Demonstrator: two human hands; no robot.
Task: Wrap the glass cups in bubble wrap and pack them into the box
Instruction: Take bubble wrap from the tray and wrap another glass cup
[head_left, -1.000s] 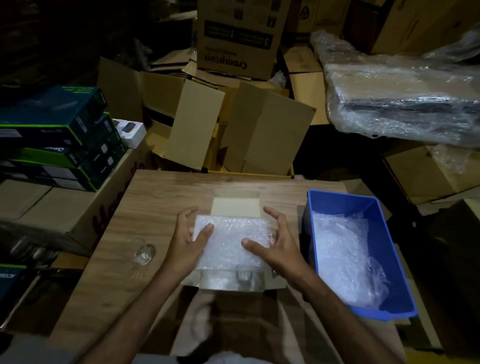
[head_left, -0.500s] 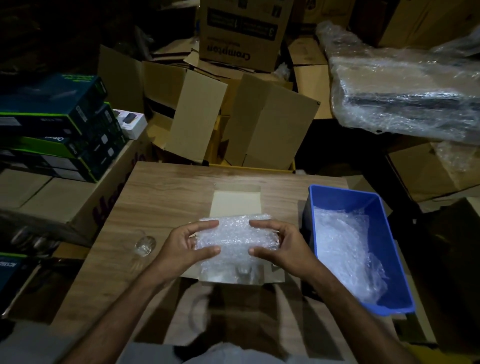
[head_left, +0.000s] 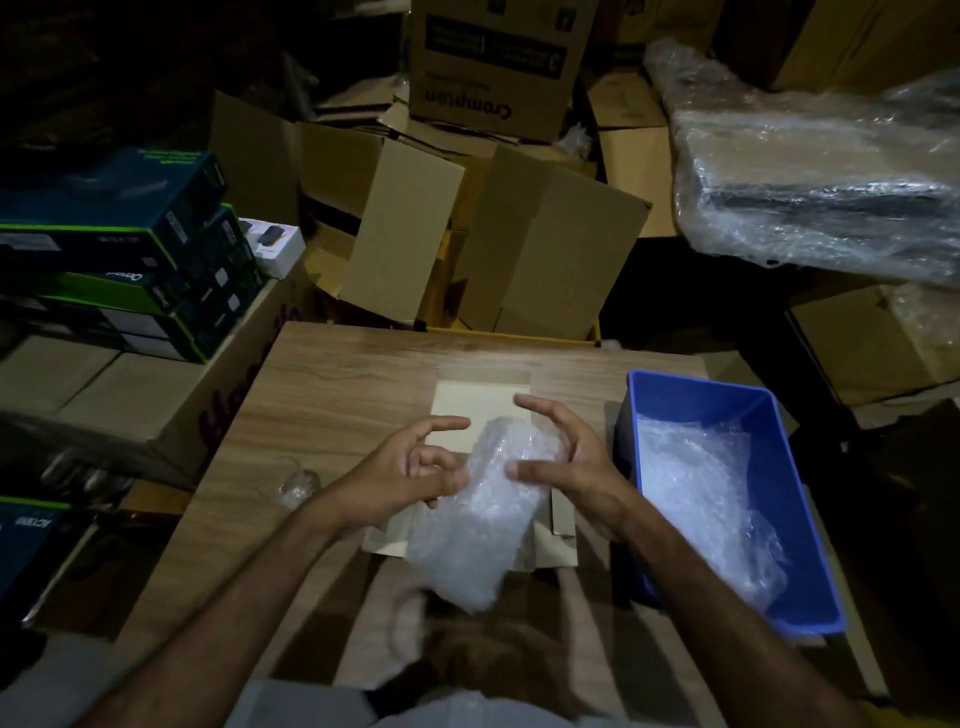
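A bubble-wrap bundle (head_left: 480, 525) hangs tilted over a small open cardboard box (head_left: 563, 527) on the wooden table (head_left: 332, 395). What it wraps is hidden. My right hand (head_left: 576, 462) holds the bundle's upper end, thumb in front and fingers curled behind. My left hand (head_left: 410, 467) grips its left edge with thumb and curled fingers, the index finger sticking out. The box's pale lid flap (head_left: 480, 400) lies open beyond my hands. A bare glass cup (head_left: 298, 488) stands on the table left of my left wrist.
A blue plastic bin (head_left: 727, 397) holding loose bubble wrap (head_left: 701, 499) sits at the table's right edge. Open cardboard cartons (head_left: 545, 249) crowd the far side. Stacked dark product boxes (head_left: 130, 249) stand at the left, and a plastic-wrapped package (head_left: 821, 187) lies at the upper right.
The wrap lay flat across the box under my hands. Both hands have lifted it and turned it into an upright, tilted bundle, its lower end now hanging toward me.
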